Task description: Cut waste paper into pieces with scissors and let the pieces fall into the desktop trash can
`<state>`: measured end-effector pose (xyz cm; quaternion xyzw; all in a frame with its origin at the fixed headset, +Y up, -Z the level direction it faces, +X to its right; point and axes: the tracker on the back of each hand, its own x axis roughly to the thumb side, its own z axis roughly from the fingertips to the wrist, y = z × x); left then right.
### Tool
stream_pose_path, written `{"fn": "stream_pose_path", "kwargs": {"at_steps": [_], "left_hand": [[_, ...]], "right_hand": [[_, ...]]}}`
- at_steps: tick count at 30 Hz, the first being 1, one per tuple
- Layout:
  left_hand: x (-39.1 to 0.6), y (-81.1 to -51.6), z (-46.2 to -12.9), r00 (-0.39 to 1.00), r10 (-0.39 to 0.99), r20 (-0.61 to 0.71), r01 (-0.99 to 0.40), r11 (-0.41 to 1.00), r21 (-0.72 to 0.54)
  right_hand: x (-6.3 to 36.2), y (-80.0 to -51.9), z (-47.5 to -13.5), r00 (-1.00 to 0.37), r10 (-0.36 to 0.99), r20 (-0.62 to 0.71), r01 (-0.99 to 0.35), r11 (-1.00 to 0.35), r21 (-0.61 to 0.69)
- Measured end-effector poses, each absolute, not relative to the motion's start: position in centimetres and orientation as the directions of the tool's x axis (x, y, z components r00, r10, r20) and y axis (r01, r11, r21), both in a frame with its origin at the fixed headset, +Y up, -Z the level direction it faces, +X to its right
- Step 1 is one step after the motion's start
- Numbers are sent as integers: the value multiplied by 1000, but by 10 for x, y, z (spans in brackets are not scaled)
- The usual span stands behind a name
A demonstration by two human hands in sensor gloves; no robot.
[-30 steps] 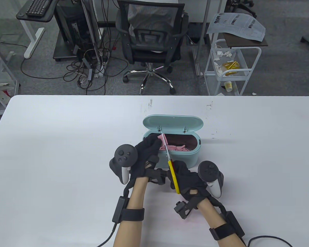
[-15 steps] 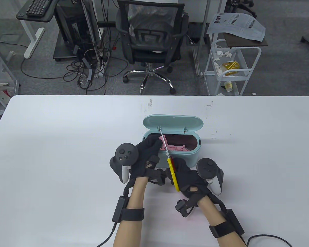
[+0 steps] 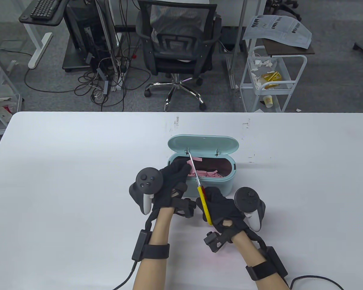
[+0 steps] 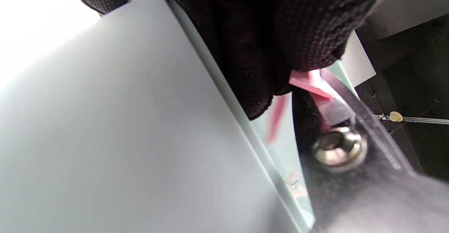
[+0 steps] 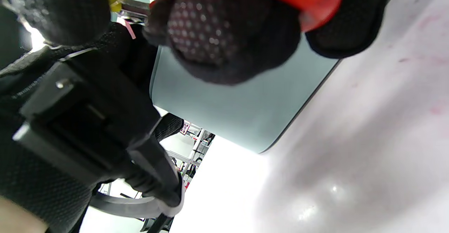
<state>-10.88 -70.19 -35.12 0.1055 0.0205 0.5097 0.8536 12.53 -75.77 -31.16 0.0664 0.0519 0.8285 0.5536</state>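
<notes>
Left hand (image 3: 172,178) pinches the pink paper (image 3: 188,163) over the open trash can (image 3: 217,184), right hand (image 3: 220,208) gripping the scissors (image 3: 199,187). That stub's tiny, so blades could nick the glove, or bits could miss the can.

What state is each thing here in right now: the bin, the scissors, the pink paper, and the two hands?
Trash can: lid up, pink pieces inside.
Scissors: blades over the can's opening, handles in the right hand.
Pink paper: pinched by the left hand, above the can.
Loose strip: just right of the blades, over the opening.
</notes>
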Motion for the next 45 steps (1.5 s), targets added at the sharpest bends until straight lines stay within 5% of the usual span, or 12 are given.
{"fn": "stream_pose_path", "kwargs": {"at_steps": [5, 10, 22, 34, 45], "left_hand": [[-114, -707, -353, 368, 928, 61, -920, 353, 172], [-117, -708, -353, 329, 943, 52, -935, 318, 156], [-117, -707, -354, 352, 934, 57, -928, 341, 148], [-117, -707, -355, 356, 933, 55, -927, 345, 147], [-116, -708, -354, 339, 939, 64, -935, 328, 134]], "right_hand": [[127, -762, -310, -328, 943, 47, -919, -330, 215], [124, -762, -306, -483, 870, 94, -824, -489, 287], [130, -755, -304, -663, 725, 188, -708, -689, 155], [130, -751, -306, -678, 699, 227, -711, -702, 41], [130, -757, -308, -531, 833, 154, -824, -550, 134]]}}
